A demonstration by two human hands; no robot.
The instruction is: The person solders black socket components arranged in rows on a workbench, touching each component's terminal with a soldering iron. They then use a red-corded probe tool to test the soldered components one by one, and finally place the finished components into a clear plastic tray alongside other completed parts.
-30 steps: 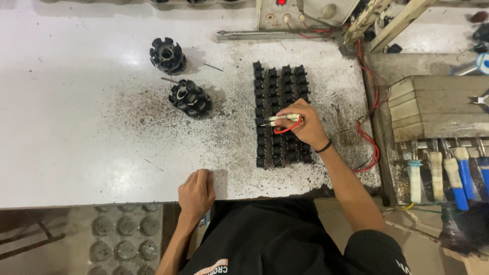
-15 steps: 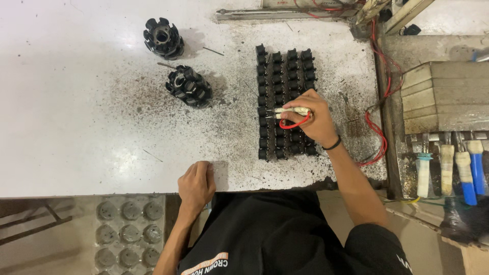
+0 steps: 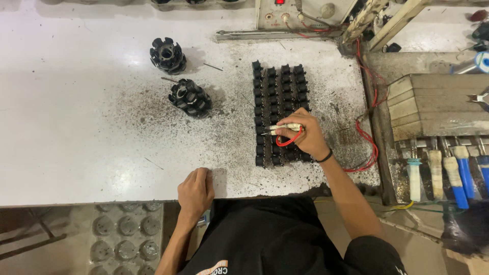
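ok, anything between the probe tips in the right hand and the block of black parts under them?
Nothing visible. The right hand holds two pale probes with red leads, tips pointing left over the grid of black parts, no object between. Contact can't be told. The left hand rests apart at the table edge.

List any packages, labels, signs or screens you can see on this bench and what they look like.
Control box: top edge of the white table, pale grey panel with a small red lit indicator and round knobs.
Shirt print: bottom edge, white and orange lettering on black.
No packages or signs.
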